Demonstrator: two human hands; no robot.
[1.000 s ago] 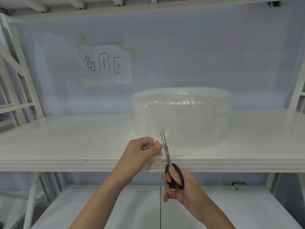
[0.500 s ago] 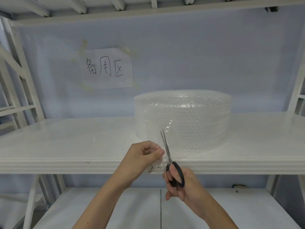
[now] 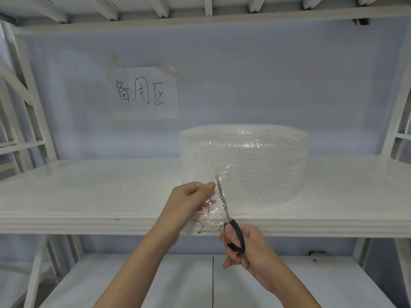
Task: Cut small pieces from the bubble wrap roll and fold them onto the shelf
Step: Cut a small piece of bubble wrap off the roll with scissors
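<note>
Left hand (image 3: 191, 196) pinching bubble wrap (image 3: 244, 165) flap, right hand (image 3: 242, 247) gripping scissors (image 3: 224, 210) beside it

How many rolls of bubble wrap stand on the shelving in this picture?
1. The bubble wrap roll stands on end on the middle shelf, right of centre, behind the scissors.

Counted on the white metal shelf (image 3: 89, 196): one large roll of clear bubble wrap (image 3: 244, 165), with one loose flap (image 3: 211, 210) drawn off it. One pair of black-handled steel scissors (image 3: 226, 218) and two bare hands (left hand (image 3: 191, 203), right hand (image 3: 246, 247)) are present. One white paper sign (image 3: 142, 94) with three handwritten characters is taped to the pale blue wall.
</note>
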